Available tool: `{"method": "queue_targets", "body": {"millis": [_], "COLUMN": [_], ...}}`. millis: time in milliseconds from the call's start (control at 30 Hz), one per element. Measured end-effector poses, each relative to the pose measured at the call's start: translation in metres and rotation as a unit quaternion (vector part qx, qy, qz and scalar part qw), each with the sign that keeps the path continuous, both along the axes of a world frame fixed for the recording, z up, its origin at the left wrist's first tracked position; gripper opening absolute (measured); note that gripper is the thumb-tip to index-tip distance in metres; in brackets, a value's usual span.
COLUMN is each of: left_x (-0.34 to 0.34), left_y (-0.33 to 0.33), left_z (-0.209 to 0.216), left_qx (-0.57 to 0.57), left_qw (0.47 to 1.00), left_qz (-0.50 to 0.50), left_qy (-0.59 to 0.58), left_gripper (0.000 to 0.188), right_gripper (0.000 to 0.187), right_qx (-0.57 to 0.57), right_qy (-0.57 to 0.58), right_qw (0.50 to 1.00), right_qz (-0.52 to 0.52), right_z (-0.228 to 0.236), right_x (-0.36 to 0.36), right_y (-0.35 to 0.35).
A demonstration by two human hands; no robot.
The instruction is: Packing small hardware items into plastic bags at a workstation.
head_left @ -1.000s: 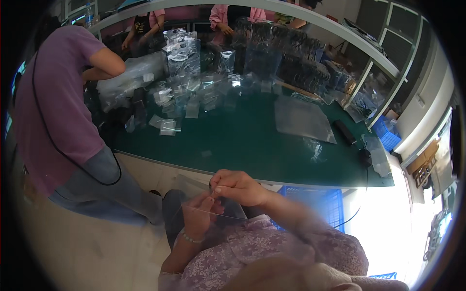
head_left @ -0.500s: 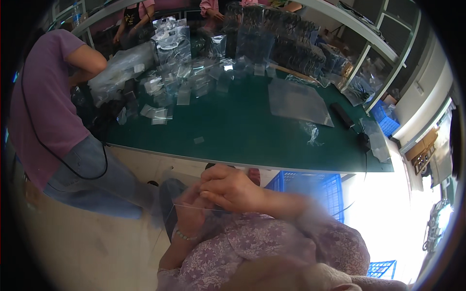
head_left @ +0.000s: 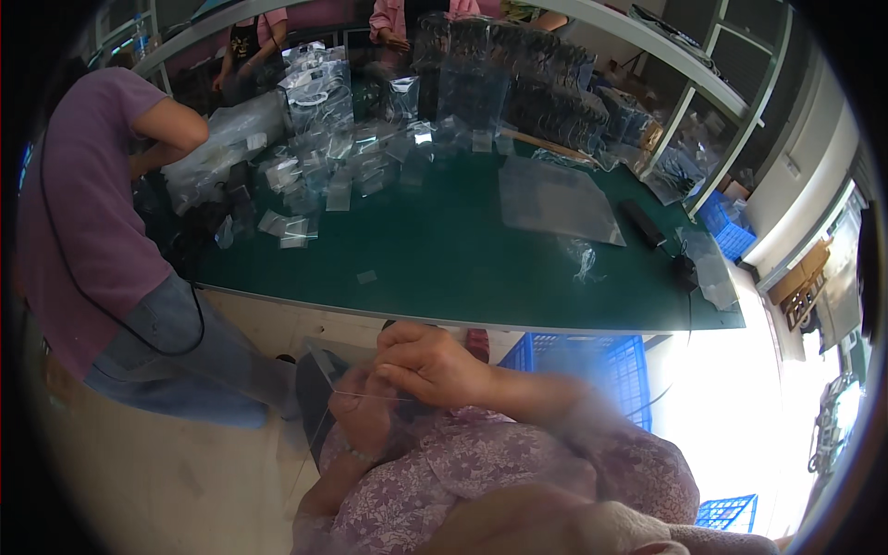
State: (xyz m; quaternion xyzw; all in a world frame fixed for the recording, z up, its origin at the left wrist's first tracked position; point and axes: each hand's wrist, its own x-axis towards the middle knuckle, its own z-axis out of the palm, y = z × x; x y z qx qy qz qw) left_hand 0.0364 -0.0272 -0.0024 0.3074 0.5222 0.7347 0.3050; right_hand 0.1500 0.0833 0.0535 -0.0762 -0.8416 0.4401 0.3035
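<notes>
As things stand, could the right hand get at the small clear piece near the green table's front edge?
Probably yes: the small clear piece lies uncovered, with bare green table on its near side, though the right hand is busy beside the left hand.

- Your left hand point(head_left: 361, 418) and right hand point(head_left: 427, 363) are together on the near side of the table point(head_left: 425, 250), the right just beside the left, with plastic film point(head_left: 322, 363) across the left.
- To your left, a co-worker point(head_left: 97, 185) stands at the table's left end.
- On the table, small packets point(head_left: 339, 191) lie left; right of them, a flat plastic sheet point(head_left: 558, 202), then a bar-shaped device point(head_left: 642, 223).
- Below the near edge, right, is a crate point(head_left: 632, 370).
- Two people point(head_left: 392, 35) are beyond the far side.
</notes>
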Motion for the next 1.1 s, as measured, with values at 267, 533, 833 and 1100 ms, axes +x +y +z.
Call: {"method": "queue_targets", "body": {"millis": [267,533,833,1100], "left_x": [-0.002,0.002,0.007,0.010], "left_y": [0.004,0.005,-0.005,-0.003], "left_z": [0.012,0.003,0.006,0.002], "left_qx": [0.003,-0.004,0.088,0.149], "left_qw": [1.000,0.996,0.991,0.983], "left_qz": [-0.015,-0.084,-0.091,-0.107], "left_qy": [0.017,0.017,-0.041,-0.034], "left_gripper": [0.014,0.012,0.012,0.016], "right_gripper": [0.022,0.020,0.029,0.023], "right_qx": [-0.203,-0.350,-0.271,-0.091], "right_qy": [0.025,0.010,0.058,0.099], "right_qw": [0.968,0.917,0.937,0.980], "right_qz": [0.143,0.192,0.212,0.146], "right_z": [0.013,-0.019,-0.026,-0.022], "right_x": [0.012,0.011,0.006,0.012], "right_y": [0.022,0.039,0.030,0.019]}}
